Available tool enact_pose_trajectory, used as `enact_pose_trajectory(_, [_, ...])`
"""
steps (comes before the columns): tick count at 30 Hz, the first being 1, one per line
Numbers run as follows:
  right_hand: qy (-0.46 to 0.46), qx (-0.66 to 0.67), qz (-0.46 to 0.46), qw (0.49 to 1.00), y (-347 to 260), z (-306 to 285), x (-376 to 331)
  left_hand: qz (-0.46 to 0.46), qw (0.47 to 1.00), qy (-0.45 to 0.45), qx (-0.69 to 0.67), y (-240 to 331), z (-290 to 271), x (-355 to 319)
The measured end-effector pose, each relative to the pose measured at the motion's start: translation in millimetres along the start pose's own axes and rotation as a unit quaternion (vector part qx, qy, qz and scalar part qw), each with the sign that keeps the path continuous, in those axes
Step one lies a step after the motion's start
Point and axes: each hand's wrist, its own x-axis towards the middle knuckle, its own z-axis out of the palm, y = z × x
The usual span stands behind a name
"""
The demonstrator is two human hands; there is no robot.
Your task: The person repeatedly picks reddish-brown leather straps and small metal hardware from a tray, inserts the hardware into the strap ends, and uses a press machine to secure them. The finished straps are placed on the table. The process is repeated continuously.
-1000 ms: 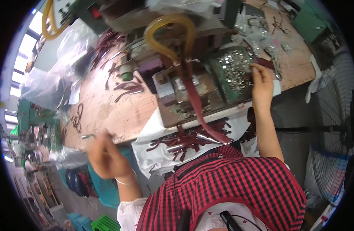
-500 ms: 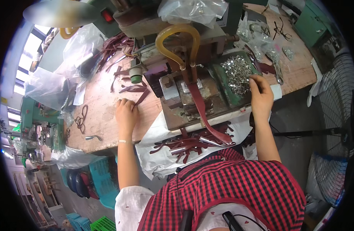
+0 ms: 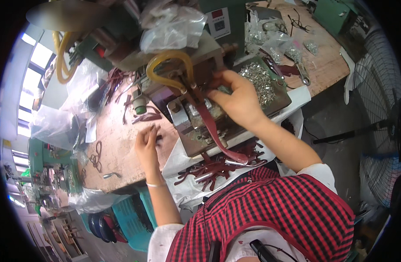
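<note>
My right hand (image 3: pixel 242 98) reaches over the press (image 3: pixel 189 120), thumb and fingers bent close beside its tool head; whatever small thing they pinch is hidden. A dark red strap (image 3: pixel 211 126) runs from under the press head toward me, its free end drooping over the front edge. To the left, above the wooden table, my left hand (image 3: pixel 146 146) has its fingers curled round a dark strap (image 3: pixel 159 138), of which only a short end shows. A green tray holds a heap of small shiny metal pieces (image 3: pixel 258 83) right of the press.
More dark red straps (image 3: pixel 204 172) lie piled on white cloth below the press. Loose straps (image 3: pixel 146 117) are on the table (image 3: pixel 122 150) at left. A yellow hose (image 3: pixel 170 59) loops above the press. Plastic bags (image 3: pixel 292 52) of metal bits sit behind; a fan (image 3: pixel 379 126) stands at right.
My right hand has moved left from the metal pieces to the press head. My left hand has turned, drawing its strap back toward me. The whole view has shifted and tilted slightly.
</note>
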Motion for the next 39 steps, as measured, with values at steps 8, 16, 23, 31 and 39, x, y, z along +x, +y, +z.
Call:
enact_pose_trajectory(8, [0.039, 0.116, 0.026, 0.992, 2.3, 12.5, -19.9, 0.119, 0.985, 0.122, -0.037, 28.3, 20.8, -10.7])
enact_pose_trajectory(16, [0.017, 0.169, 0.095, 0.981, -42.1, 13.4, -21.3, 0.45, 0.885, 0.118, -0.017, 144.9, 51.7, -55.0])
enact_pose_trajectory(23, [-0.038, -0.211, -0.074, 0.974, 1.2, -39.8, -15.3, 0.601, 0.773, -0.065, 0.192, 144.4, 89.4, -59.3])
enact_pose_trajectory(31, [0.124, -0.449, -0.1, 0.879, 88.2, -91.7, -29.8, 0.582, 0.783, -0.053, 0.211, 136.7, 94.3, -57.3])
enact_pose_trajectory(39, [-0.044, -0.498, -0.225, 0.836, 90.6, -77.2, 6.1, 0.572, 0.794, -0.071, 0.193, 119.5, 94.3, -68.4])
